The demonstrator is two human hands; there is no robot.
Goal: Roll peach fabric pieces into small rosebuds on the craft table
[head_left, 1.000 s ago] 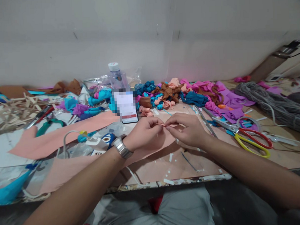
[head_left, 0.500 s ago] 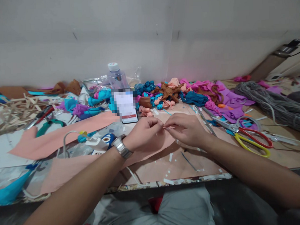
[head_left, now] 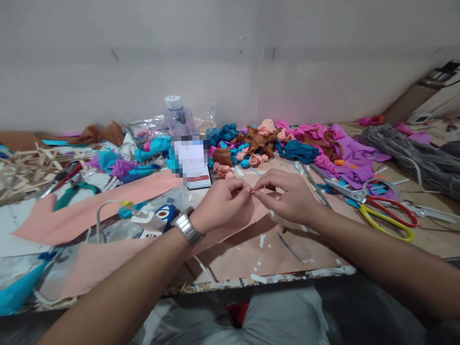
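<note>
My left hand (head_left: pixel 227 203), with a metal watch (head_left: pixel 188 226) at the wrist, is closed in a pinch. Thumb and fingers of my right hand (head_left: pixel 286 194) pinch just beside it, the fingertips of both nearly touching. Between them they grip the end edge of a long peach paper strip (head_left: pixel 100 262). The strip runs down to the left beneath my left forearm, which covers part of it. A second peach paper piece (head_left: pixel 112 198) lies flat further left. A phone (head_left: pixel 199 180) stands just beyond my left hand, its screen blurred out.
Crumpled coloured paper (head_left: pixel 264 140) is heaped along the wall. Scissors with red and yellow handles (head_left: pixel 392 219) lie at right, near a grey cord bundle (head_left: pixel 416 156). A bottle (head_left: pixel 178 119) stands behind the phone. Green-handled pliers (head_left: pixel 76 193) and wooden sticks (head_left: pixel 35 168) lie left.
The fingers of both hands have shifted slightly at the paper's edge, and my right fingers are bent a little more. Everything around them stays in place.
</note>
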